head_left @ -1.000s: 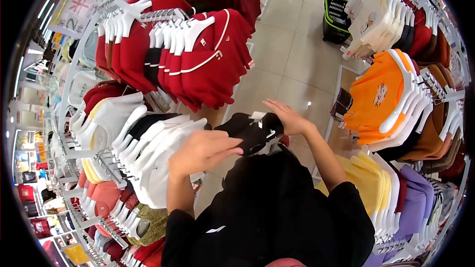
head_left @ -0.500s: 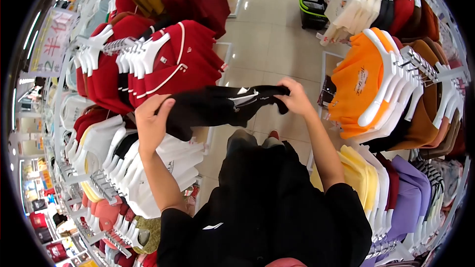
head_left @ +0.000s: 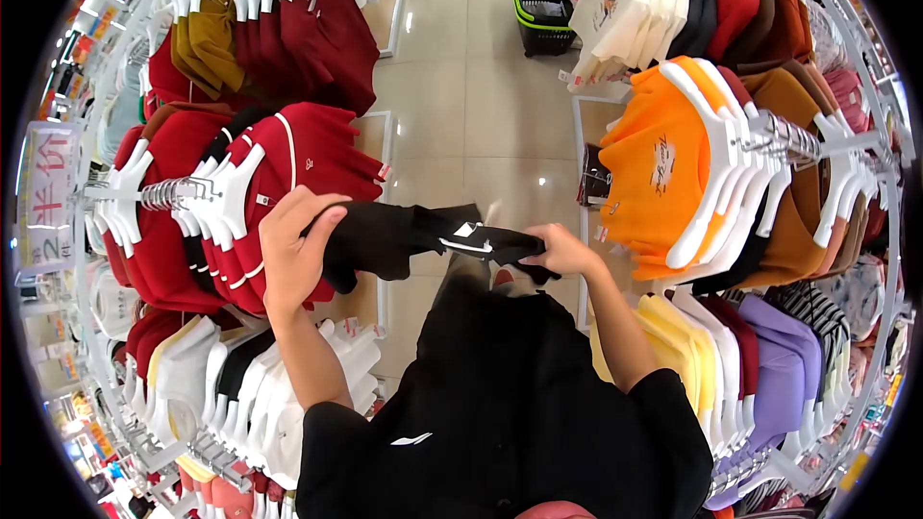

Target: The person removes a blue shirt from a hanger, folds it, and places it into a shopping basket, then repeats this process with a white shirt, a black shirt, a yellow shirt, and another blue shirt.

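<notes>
Stretched between my two hands in the middle of the head view is a black garment [head_left: 385, 235] with a white print or tag near its right part. My left hand [head_left: 296, 240] grips one end, thumb and fingers closed on the cloth. At the other end, my right hand [head_left: 561, 250] pinches the fabric, and some of it hangs below the fingers. The garment is bunched, so its exact kind cannot be made out. Red tops [head_left: 317, 159] on white hangers hang just beyond my left hand. Orange tops [head_left: 644, 163] hang to the right of my right hand.
Clothes racks line both sides of the tiled aisle [head_left: 433, 125]. A black basket with a green rim [head_left: 539, 5] stands on the floor ahead. White tops [head_left: 288, 423] hang at lower left, purple tops [head_left: 779, 365] at lower right. A sign [head_left: 50, 202] is at far left.
The view has shifted, so the racks and basket sit differently in it. My right hand is lower, and the black garment now slopes down to the right. Both hands keep hold of it.
</notes>
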The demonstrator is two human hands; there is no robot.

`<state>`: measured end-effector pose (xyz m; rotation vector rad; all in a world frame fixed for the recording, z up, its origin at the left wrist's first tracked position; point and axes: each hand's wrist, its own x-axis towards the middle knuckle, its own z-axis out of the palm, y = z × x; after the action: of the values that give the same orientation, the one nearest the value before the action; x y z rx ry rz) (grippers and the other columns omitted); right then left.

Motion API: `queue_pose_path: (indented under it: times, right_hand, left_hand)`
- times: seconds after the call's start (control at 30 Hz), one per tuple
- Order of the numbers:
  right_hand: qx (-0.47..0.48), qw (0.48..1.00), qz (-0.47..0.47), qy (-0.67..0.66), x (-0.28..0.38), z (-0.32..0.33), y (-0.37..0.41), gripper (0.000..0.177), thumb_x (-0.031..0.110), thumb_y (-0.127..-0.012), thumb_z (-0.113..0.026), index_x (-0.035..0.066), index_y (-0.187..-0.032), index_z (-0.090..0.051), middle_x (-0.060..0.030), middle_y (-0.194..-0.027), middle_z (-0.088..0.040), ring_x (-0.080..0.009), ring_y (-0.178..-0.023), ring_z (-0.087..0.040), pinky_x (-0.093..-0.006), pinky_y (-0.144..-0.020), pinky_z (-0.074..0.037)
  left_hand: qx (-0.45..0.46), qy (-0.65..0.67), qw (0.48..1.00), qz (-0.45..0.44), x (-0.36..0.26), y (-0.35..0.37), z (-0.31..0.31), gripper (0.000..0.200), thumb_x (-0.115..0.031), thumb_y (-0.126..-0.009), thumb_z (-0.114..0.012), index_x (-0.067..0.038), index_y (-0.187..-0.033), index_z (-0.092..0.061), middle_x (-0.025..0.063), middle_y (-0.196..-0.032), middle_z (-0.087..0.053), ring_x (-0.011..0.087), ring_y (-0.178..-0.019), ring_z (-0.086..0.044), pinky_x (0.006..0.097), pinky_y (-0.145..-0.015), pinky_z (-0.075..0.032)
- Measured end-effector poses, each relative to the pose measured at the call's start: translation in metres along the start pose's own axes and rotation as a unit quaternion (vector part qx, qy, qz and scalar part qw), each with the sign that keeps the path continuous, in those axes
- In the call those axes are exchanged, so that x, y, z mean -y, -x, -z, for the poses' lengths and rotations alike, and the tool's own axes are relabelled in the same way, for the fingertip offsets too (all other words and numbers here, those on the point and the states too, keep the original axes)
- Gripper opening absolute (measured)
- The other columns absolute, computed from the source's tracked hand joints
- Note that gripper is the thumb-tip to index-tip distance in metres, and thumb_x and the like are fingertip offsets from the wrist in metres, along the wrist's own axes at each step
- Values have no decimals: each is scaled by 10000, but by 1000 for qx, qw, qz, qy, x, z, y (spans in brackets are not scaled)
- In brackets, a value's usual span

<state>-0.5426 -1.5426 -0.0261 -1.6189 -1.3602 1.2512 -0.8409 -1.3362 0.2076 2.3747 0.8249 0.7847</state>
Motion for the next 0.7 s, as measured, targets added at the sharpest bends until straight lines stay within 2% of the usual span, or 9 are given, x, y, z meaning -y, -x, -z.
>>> queue_pose_path:
  times: [0.1, 0.23, 0.37, 0.43, 0.5, 0.57, 0.6, 0.67, 0.7]
  right_hand:
    - [-14, 997, -65, -48, 18, 25, -12, 204, 69, -864, -744, -22, -1044, -719, -133, -888, -736, -171, -793, -644, -300, -791, -517]
    - [-38, 941, -40, -335, 31, 72, -34, 189, 15, -880, -692, -59, -1051, -726, -52, -962, -751, -118, -864, -672, -275, -809, -523]
    - [5, 896, 71, -438, 62, 111, -62, 319, 168, -828, -744, -88, -1017, -724, -106, -931, -753, -157, -841, -695, -268, -782, -529]
    - [-40, 889, 108, -443, 88, 123, -72, 344, 185, -812, -742, -102, -1001, -713, -138, -924, -746, -192, -801, -695, -276, -760, -530]
    - [-35, 916, 195, -348, 118, 149, -73, 407, 202, -783, -728, -120, -1028, -693, -184, -934, -734, -265, -812, -705, -318, -783, -537]
    - [-13, 895, 307, -325, 152, 171, -78, 468, 226, -746, -715, -129, -1048, -678, -241, -985, -719, -348, -861, -710, -393, -848, -549]
    - [-36, 852, 316, -416, 171, 173, -89, 488, 231, -736, -710, -128, -1064, -671, -261, -1012, -711, -370, -893, -706, -424, -879, -547]
    - [-171, 780, 211, -564, 204, 164, -108, 541, 244, -727, -704, -112, -1130, -649, -272, -1099, -698, -381, -994, -697, -467, -954, -536]
    - [-183, 784, 189, -563, 199, 171, -127, 551, 218, -744, -703, -102, -1185, -627, -229, -1108, -707, -334, -1001, -701, -427, -956, -534]
  left_hand:
    - [-33, 19, 997, 67, 33, -25, -5, 98, -40, -896, -691, 40, -953, -693, 101, -759, -620, 175, -685, -563, 281, -651, -435]
    - [-89, 92, 978, 163, 78, -50, -8, 190, -119, -970, -655, 70, -971, -666, 63, -824, -687, 115, -756, -582, 243, -736, -464]
    - [-91, 146, 967, 189, 108, -85, -3, 221, -150, -982, -650, 70, -983, -665, 27, -827, -663, 92, -787, -555, 227, -761, -444]
    - [-100, 164, 964, 181, 118, -105, 0, 230, -161, -984, -649, 68, -985, -665, 26, -838, -660, 88, -797, -546, 223, -762, -436]
    - [-109, 222, 952, 178, 121, -126, 7, 235, -177, -986, -646, 54, -945, -648, 0, -825, -618, 76, -787, -509, 223, -750, -420]
    - [-113, 290, 935, 167, 129, -143, 15, 233, -180, -988, -642, 43, -918, -634, -20, -812, -586, 70, -774, -483, 222, -736, -407]
    - [-125, 329, 923, 156, 129, -152, 14, 222, -169, -991, -638, 22, -881, -612, -54, -787, -528, 49, -747, -432, 204, -697, -364]
    - [-104, 354, 919, 138, 131, -170, 14, 220, -166, -993, -635, 17, -872, -607, -64, -779, -501, 38, -734, -400, 197, -674, -332]
    - [-92, 367, 917, 130, 131, -178, 13, 220, -164, -995, -633, 14, -868, -605, -70, -775, -487, 33, -727, -385, 193, -663, -317]
